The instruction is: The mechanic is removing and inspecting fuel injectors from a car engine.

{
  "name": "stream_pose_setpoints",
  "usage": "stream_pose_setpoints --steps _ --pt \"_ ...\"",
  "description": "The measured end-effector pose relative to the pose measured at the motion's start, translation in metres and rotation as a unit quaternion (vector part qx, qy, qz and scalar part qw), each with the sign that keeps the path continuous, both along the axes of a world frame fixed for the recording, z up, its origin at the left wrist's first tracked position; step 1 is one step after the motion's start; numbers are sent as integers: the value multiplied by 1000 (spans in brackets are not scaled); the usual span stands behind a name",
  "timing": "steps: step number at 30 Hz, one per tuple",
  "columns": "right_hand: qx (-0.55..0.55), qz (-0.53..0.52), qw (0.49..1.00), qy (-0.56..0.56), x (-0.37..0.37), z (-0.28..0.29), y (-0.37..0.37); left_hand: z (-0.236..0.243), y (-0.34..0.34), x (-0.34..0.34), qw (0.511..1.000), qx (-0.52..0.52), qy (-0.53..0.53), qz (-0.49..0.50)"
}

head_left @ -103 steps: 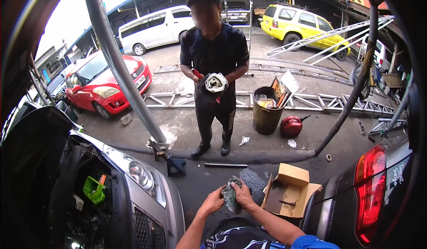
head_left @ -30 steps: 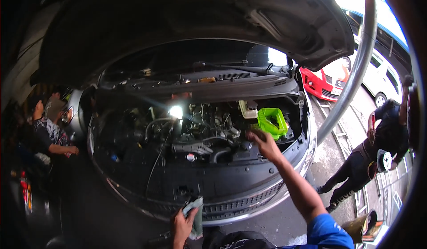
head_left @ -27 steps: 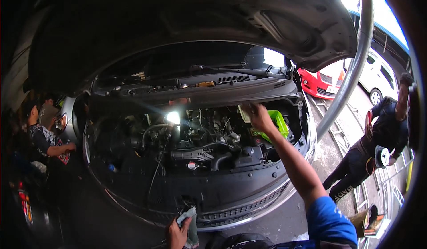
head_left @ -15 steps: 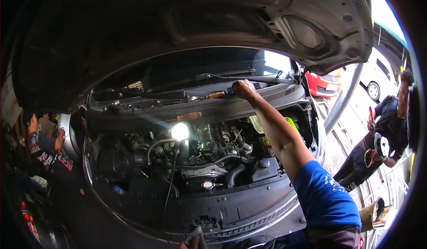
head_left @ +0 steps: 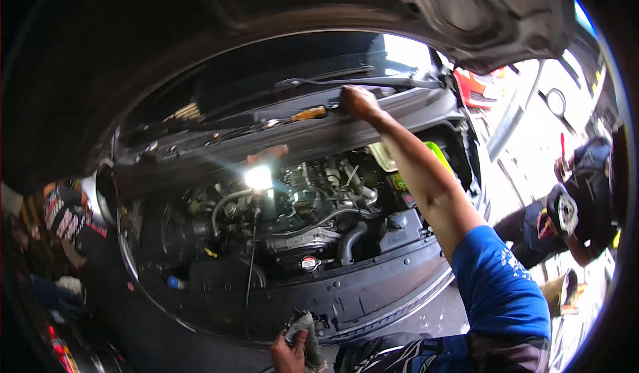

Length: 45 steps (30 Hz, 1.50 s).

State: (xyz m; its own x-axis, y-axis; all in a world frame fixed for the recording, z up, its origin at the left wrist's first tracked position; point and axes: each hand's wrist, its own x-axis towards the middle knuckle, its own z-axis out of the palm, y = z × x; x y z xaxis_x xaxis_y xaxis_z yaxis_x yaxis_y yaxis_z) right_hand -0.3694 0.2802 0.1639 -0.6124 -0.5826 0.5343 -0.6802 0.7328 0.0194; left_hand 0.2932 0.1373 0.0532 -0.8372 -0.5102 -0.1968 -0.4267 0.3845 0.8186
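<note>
My right arm in a blue sleeve stretches over the engine bay (head_left: 306, 206). At its end my right hand (head_left: 359, 102) is closed at the cowl (head_left: 399, 105) below the windshield; what its fingers hold, if anything, is hidden. A tool with an amber handle (head_left: 309, 113) lies on the cowl just left of that hand. At the lower edge my left hand (head_left: 287, 354) is wrapped round a grey, roughly cylindrical piece (head_left: 310, 346), whose kind I cannot make out. It is held in front of the car's front panel.
The raised hood (head_left: 266, 6) arches overhead. A bright work lamp (head_left: 258, 177) with a hanging cord shines over the engine. A bright green container (head_left: 436, 156) is right of the engine. People (head_left: 566, 200) are at the right and far left; a hood-side metal post (head_left: 519, 120) slants at right.
The view has shifted, so the car sits higher in it. My left hand and the grey piece have come further into view. My right hand remains at the cowl.
</note>
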Motion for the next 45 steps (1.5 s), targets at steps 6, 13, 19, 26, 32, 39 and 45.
stream_pose_setpoints --steps 6,13,19,26,32,39,45 --pt "13 -90 980 -179 -15 9 -9 0 13 -16 994 8 77 -78" --pt "-2 -52 994 -97 -29 -10 -19 13 15 -14 990 -7 63 -129" --pt "-101 50 987 -114 -3 -4 2 5 12 -23 983 -37 130 -123" --pt "-174 94 975 99 74 8 26 9 11 -30 989 1 51 -142" --pt "-376 107 920 -35 258 -38 161 14 38 -44 978 13 34 -204" --pt "-552 -164 751 -322 511 -148 366 48 149 -57 923 -27 58 -379" --pt "-790 -196 449 -369 752 -209 509 60 301 -49 847 -38 -26 -530"
